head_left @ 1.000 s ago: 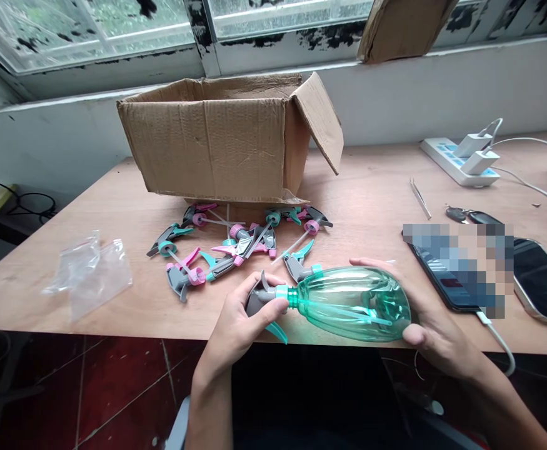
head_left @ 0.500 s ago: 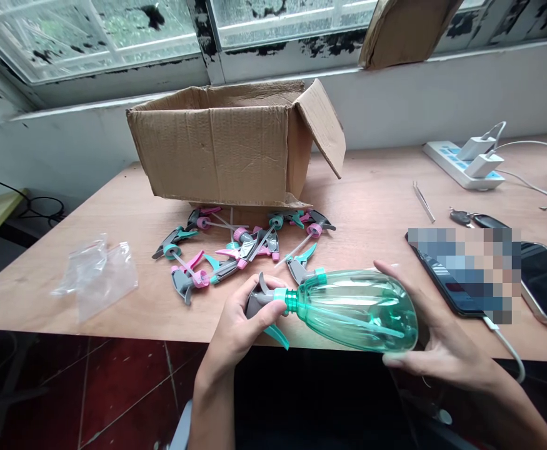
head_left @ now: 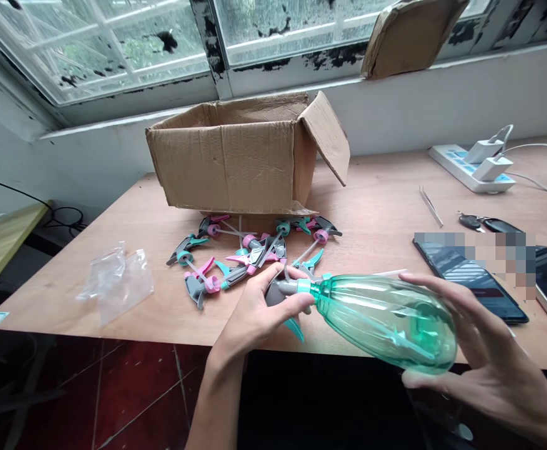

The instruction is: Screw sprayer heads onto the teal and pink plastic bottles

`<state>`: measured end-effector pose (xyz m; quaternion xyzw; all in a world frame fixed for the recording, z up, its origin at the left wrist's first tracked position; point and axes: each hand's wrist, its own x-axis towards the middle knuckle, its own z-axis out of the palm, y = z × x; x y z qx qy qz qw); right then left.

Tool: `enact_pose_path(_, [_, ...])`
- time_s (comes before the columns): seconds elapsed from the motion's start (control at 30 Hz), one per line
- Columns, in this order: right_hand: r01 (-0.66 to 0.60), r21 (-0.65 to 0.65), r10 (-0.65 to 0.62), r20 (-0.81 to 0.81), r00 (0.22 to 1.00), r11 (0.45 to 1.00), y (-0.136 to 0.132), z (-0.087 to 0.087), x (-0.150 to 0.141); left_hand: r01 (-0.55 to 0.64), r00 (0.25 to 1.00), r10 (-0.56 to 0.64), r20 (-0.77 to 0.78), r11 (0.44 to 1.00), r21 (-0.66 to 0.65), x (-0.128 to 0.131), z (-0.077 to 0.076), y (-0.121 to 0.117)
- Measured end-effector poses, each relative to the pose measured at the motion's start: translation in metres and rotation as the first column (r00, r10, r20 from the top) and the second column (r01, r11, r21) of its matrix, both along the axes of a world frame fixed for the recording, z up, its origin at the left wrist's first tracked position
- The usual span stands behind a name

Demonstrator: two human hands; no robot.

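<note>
The transparent green plastic bottle with ribbed, tapering sides is held on the person's side of the open brown cardboard box, beyond the box's right end for most of its length. Its long axis runs roughly along the box's long front wall, but slanted: the neck points left, under the box's right half, while the rounded base swings out to the right and toward the person. A thin translucent tube runs inside along the same line

The left hand, in front of the box, is nearer the neck, its fingers and thumb closed around the grey spray head with a teal collar and trigger. The right hand, past the box's right end, curves widely about the base, thumb at the lower edge and fingers along the far side; I can't make out how firmly it presses, if at all

Between the bottle and the box lies a scatter of loose grey, pink and teal plastic spray heads; one sits just behind the neck, partly hidden by it. Crumpled clear plastic bags lie left of the box's front. To its right are slim metal tweezers and, nearer the right hand, a flat black phone
</note>
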<state>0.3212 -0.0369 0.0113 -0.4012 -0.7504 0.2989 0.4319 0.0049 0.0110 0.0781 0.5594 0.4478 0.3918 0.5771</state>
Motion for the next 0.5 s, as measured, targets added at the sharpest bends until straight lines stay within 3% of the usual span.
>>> enact_pose_path(0.17, [0.103,0.21,-0.102,-0.017,0.995,0.972,-0.007,0.027,-0.004,0.125,0.992,-0.125,-0.013,0.991,0.043,0.003,0.04,0.013])
enact_pose_path(0.27, [0.066,0.234,-0.066,-0.009,0.998,0.97,-0.001,0.04,-0.006,0.138,0.99,-0.139,0.011,0.989,0.043,-0.004,0.057,0.009])
enact_pose_path(0.37, [0.022,0.164,-0.019,-0.022,1.0,0.986,0.008,0.055,-0.011,0.103,0.994,-0.104,0.044,0.994,0.028,-0.012,0.061,-0.001])
enact_pose_path(0.5, [0.048,0.174,-0.047,-0.006,0.999,0.984,0.016,0.076,-0.027,0.05,0.989,-0.058,0.133,0.997,0.06,-0.022,0.053,-0.01])
